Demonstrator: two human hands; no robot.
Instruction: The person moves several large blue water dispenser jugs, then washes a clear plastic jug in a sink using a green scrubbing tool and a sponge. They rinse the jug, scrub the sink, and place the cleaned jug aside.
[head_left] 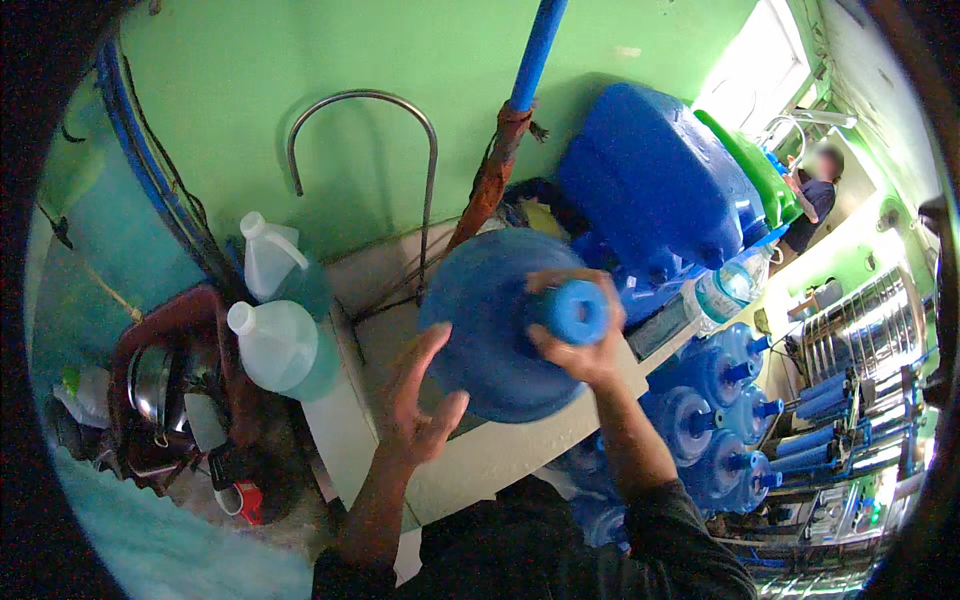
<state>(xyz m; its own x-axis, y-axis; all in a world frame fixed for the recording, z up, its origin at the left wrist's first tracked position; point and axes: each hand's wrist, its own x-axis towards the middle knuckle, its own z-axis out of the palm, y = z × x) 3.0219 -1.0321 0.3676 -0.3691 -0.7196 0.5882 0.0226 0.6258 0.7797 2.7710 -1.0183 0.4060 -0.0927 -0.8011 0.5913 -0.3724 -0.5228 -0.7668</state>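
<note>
A large round blue water jug stands in front of me on the tiled counter, its blue-capped neck facing up toward me. My right hand is wrapped round that neck just below the cap. To the left of the jug, my left hand is raised with thumb and fingers apart and holds nothing. Its fingertips come close to the jug's side; whether they touch it I cannot tell. The jug's base is hidden beneath its body.
A curved metal pipe arches behind the counter. Two clear handled jugs stand left, near a brown basin holding metalware. Big blue containers stack at back right, with several water jugs below. Another person is far right.
</note>
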